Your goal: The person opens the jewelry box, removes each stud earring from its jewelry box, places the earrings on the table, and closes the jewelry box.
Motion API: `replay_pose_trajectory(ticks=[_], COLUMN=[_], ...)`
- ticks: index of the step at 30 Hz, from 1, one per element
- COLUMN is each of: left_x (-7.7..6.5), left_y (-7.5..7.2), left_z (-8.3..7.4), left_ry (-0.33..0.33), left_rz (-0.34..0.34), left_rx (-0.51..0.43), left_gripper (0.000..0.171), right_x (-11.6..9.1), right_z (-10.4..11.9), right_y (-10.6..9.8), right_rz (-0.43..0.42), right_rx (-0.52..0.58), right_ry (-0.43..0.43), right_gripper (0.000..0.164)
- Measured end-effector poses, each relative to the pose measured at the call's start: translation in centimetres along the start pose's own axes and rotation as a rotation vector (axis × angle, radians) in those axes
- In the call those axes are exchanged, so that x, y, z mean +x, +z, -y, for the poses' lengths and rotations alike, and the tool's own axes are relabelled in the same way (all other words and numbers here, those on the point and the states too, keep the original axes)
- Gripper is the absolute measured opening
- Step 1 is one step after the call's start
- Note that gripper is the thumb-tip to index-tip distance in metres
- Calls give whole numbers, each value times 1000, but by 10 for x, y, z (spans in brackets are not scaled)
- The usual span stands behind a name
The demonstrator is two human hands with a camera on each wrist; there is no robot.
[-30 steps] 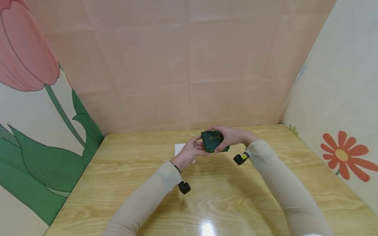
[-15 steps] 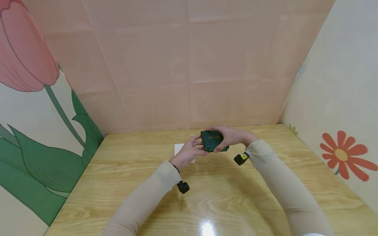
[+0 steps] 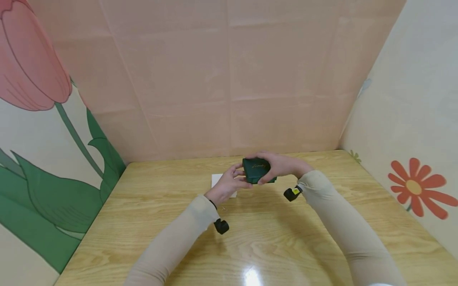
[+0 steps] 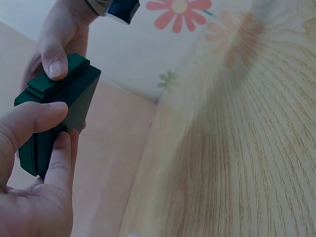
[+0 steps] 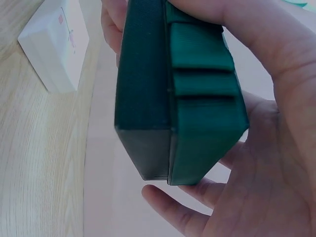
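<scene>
While it hangs above the far middle of the pale wooden table (image 3: pixel 272 238), the small dark green square box with gold lettering (image 3: pixel 256 170) is gripped from both sides: the right hand (image 3: pixel 280 165) curls round its right edge, the left hand (image 3: pixel 229 184) pinches its left edge. A flat white box (image 5: pixel 55 44) lies on the table beneath.
</scene>
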State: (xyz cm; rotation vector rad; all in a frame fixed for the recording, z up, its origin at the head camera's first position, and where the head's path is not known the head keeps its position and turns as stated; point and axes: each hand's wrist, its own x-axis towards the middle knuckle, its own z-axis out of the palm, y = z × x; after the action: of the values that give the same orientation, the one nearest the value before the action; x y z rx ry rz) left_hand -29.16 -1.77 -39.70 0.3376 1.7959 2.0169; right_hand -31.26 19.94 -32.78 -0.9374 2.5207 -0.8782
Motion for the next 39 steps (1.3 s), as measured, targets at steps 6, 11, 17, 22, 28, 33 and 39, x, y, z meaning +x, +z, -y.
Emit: replay_pose_trajectory(ticks=[6,11,17,22,28,33,39], left_x=[-1,0,0,0,-1,-2,-1], left_y=[0,-1,-2,-3,-5,-6,-8], left_z=[1,2,3,5,5,4,4], left_ry=[0,-3,-7,-5,-16,1,10], left_rz=[0,-3,-11,-12,-16,-19,-32], left_rx=[10,17,17,17,3,2,-1], left_gripper=[86,84,84,82,84,84,82], right_x=[1,0,3,0,-6,-12,-19], right_z=[-1,4,1,2,-4,-12,-29], right_y=[1,1,-1,-5,-11,-19,-30], right_rz=[-11,-17,-43,-77,-158,-271,-453], right_rx=[-31,-26,-30,-17,51,86,47], right_ry=[-6,-7,-24,-57,-76,-80,36], right_gripper=[87,85,84,86,88,87,87])
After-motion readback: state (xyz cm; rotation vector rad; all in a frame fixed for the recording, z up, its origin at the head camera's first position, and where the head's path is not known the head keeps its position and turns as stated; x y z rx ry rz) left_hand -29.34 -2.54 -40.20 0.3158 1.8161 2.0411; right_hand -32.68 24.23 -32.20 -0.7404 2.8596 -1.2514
